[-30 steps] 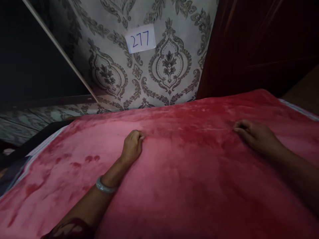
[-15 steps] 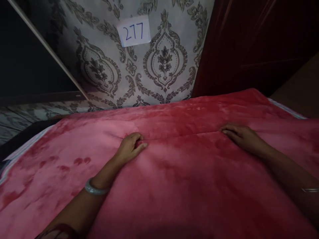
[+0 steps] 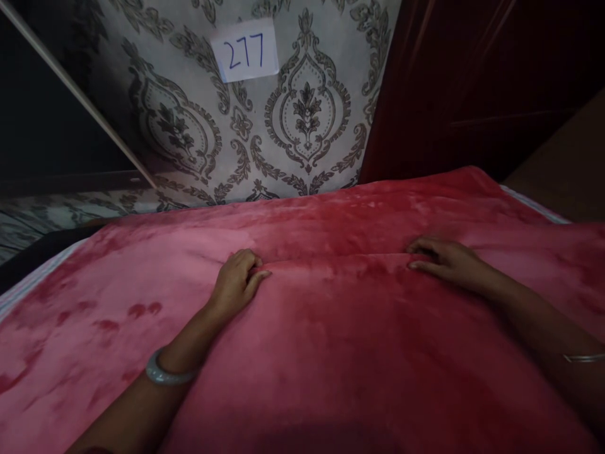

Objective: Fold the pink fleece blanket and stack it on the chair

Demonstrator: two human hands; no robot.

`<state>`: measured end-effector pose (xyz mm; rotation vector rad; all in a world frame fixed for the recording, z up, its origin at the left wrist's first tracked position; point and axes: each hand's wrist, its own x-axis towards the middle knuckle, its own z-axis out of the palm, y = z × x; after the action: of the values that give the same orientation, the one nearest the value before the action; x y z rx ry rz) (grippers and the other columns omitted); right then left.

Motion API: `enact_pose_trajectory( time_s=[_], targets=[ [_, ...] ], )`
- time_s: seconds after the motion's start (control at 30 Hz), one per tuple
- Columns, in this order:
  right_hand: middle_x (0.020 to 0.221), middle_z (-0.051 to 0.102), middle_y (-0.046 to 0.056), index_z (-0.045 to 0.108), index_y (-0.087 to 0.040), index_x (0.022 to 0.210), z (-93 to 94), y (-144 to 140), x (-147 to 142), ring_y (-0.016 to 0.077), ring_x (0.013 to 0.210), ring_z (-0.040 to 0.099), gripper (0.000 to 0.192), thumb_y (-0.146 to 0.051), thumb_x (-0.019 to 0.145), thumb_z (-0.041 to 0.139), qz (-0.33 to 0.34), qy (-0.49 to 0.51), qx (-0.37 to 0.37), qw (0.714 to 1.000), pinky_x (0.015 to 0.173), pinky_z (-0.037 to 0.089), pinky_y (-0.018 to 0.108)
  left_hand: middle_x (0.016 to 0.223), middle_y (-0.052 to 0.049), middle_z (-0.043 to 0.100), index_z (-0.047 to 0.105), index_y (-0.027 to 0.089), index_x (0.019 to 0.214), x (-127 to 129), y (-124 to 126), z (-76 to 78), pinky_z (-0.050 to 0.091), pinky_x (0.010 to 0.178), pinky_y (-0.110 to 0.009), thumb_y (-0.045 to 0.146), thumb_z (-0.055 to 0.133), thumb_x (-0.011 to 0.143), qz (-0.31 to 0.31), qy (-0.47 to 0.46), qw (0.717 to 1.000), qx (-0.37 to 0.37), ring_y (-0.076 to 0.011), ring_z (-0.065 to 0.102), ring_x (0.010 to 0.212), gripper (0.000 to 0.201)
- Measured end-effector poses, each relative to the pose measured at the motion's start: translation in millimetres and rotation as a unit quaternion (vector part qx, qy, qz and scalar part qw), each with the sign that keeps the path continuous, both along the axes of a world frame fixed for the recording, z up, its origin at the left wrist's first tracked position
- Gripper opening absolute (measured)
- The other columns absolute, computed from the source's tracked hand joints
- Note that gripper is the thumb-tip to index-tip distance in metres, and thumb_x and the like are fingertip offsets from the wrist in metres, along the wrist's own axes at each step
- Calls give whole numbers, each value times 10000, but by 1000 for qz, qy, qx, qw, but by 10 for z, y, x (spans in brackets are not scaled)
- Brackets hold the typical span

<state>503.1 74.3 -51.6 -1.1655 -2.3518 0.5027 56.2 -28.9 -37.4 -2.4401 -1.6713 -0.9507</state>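
A plush pink-red blanket [image 3: 321, 328] lies spread out in front of me, with a thin raised crease running across it between my two hands. My left hand [image 3: 237, 282] rests at the left end of that crease, its fingers curled into the fabric and the thumb close beneath them. It wears a pale bangle [image 3: 165, 372] at the wrist. At the crease's right end is my right hand [image 3: 444, 260], thumb and fingers parted, the fingertips touching or just over the cloth. A thin bracelet [image 3: 583, 358] circles the right forearm.
Behind the blanket stands a patterned wall [image 3: 312, 120] bearing a paper marked 277 [image 3: 246, 50]. A dark red wooden panel [image 3: 454, 88] rises at the back right. A dark screen-like panel [image 3: 51, 107] with a light edge fills the upper left. Striped edging [image 3: 42, 277] shows at the blanket's left border.
My right hand's thumb and fingers have moved apart from their pinch on the crease. My left fingers have curled in closer. The whole view has shifted slightly.
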Motion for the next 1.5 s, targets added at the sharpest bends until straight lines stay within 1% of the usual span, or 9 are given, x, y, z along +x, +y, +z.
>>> enact_pose_trajectory(
  time_s=[0.2,0.43,0.6,0.8,0.93,1.07,1.2,1.37,1.5],
  targets=[
    [818,652,83,582,-264,800,133,-49,66,256,758,603,306,-546,900,519,-45,13,80,996,718,491,403,783,-40,594,522,219,820,2,-18,-10,429,672,-328,375,472,963,10,38,999,11,-209,567,742,218],
    [847,676,95,585,-240,808,-105,58,56,260,768,630,398,-621,877,495,-30,9,-5,1000,708,514,400,824,-30,662,549,222,852,52,71,-98,449,686,-309,295,502,945,32,29,990,-136,-204,617,754,127],
    [794,655,63,588,-226,775,-217,114,38,231,725,607,509,-724,835,507,-35,28,-34,998,685,524,377,834,-32,667,566,218,854,87,64,-101,456,715,-310,263,532,941,31,28,989,-144,-206,629,785,103],
    [807,691,69,621,-222,801,-227,32,28,255,739,645,513,-729,754,568,-101,49,-30,993,700,553,418,930,-80,671,593,200,900,111,34,-121,465,789,-336,271,541,956,18,53,993,-108,-233,632,904,104],
    [1052,713,148,673,-179,1049,-147,-168,-585,313,931,674,444,-529,797,572,-142,55,41,987,844,545,505,985,-107,675,614,182,947,134,15,-125,462,835,-363,279,540,965,7,70,993,-90,-249,622,957,123],
    [1213,682,137,662,-211,1211,-178,-380,-1738,322,1114,632,437,-397,824,580,-13,78,94,992,975,494,527,983,-123,672,630,165,963,140,-29,-136,464,857,-379,305,532,976,-15,75,995,-70,-258,617,982,171],
    [1049,724,117,717,-222,1078,-300,-507,-2517,308,999,656,330,-371,857,522,49,67,95,992,902,519,491,1009,-128,674,634,153,1006,86,-58,-185,469,854,-375,273,497,989,-29,71,996,-47,-250,614,988,183],
    [867,708,107,709,-229,863,-430,-561,-2581,301,855,644,353,-451,912,439,14,66,108,992,783,526,458,1039,-131,669,633,146,1029,-42,-95,-180,475,857,-387,206,444,988,-23,71,996,-46,-247,609,990,202],
    [858,691,100,696,-242,858,-485,-617,-2511,301,861,639,375,-500,913,430,-18,82,117,990,788,520,460,1048,-118,660,639,167,981,-442,-240,-64,460,895,-375,197,532,929,-15,88,993,-76,-239,593,1009,123]
  ],
)
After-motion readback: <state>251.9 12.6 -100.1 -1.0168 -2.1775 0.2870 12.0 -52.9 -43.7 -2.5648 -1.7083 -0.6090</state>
